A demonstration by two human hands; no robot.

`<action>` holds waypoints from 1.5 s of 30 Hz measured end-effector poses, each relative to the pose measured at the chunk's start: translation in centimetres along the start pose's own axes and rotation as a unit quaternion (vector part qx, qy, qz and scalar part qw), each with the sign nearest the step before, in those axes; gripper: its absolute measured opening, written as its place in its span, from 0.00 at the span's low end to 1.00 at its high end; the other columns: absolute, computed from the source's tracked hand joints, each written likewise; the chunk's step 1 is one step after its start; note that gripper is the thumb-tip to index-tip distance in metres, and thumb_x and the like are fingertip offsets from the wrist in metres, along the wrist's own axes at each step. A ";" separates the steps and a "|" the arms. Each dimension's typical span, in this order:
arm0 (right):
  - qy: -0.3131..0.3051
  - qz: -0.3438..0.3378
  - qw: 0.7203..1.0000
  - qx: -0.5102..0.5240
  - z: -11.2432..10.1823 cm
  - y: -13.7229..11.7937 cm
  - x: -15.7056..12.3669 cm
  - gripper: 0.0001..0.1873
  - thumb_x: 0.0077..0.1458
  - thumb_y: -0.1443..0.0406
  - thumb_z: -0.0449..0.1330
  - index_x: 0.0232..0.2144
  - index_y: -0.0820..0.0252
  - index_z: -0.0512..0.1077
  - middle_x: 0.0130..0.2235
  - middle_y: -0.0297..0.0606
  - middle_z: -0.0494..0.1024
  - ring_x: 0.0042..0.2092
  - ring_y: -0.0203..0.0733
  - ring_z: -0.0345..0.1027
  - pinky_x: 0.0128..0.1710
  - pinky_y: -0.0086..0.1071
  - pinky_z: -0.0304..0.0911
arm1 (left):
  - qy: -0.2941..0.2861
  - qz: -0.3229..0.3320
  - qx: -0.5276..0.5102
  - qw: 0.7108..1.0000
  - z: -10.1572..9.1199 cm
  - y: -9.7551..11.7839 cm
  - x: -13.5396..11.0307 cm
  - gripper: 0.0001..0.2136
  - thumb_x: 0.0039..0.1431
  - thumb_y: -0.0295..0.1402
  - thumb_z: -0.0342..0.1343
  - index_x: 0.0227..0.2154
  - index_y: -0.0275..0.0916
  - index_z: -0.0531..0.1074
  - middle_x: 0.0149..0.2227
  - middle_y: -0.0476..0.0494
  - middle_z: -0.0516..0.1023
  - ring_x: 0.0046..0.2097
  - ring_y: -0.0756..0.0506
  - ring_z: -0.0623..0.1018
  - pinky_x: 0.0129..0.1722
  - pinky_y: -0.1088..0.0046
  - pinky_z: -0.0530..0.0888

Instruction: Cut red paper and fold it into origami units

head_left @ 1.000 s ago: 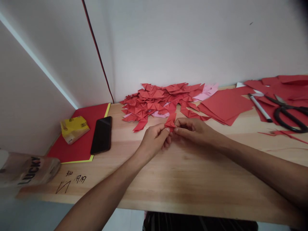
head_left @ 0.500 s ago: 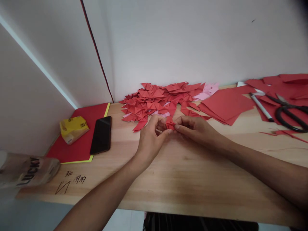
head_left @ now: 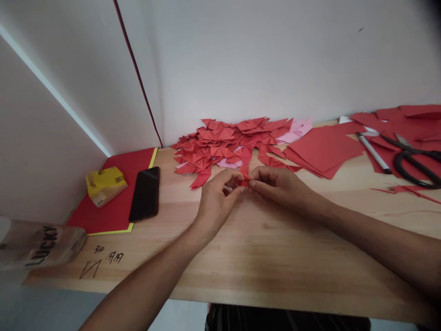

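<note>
My left hand and my right hand meet at the middle of the wooden table. Both pinch a small folded red paper piece between thumbs and fingertips; most of it is hidden by the fingers. Just behind it lies a heap of folded red paper pieces with a few pink ones against the wall.
A stack of flat red paper squares lies to the right, then a pen and black scissors on red sheets. At left are a black phone and a yellow packet on a red sheet, and a plastic bag.
The red piece stood higher between my fingers; now it is pressed lower and more covered. My left hand has turned and its fingers closed in over it.
</note>
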State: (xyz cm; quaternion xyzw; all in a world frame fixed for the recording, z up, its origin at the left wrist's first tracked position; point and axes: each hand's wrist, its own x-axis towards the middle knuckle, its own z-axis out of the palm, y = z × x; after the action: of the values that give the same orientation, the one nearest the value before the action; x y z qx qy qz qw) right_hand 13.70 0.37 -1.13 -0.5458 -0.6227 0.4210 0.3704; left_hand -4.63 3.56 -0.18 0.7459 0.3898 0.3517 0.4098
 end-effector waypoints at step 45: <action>-0.064 0.007 0.994 0.090 -0.5 0.6 0.3 0.11 0.55 0.59 0.60 0.29 0.58 0.63 0.26 0.30 0.68 0.26 0.33 0.58 0.25 0.29 0.50 | -0.011 -0.077 -0.226 0.971 1.0 -0.2 0.1 0.04 0.50 0.24 0.58 0.29 0.35 0.68 0.26 0.51 0.75 0.28 0.54 0.77 0.30 0.80 0.74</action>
State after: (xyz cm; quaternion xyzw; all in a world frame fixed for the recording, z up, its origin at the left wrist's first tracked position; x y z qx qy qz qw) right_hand 14.37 0.80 -1.46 -0.4867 -0.6009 0.5118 0.3744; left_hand -3.82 3.38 -0.77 0.6059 0.3516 0.3898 0.5977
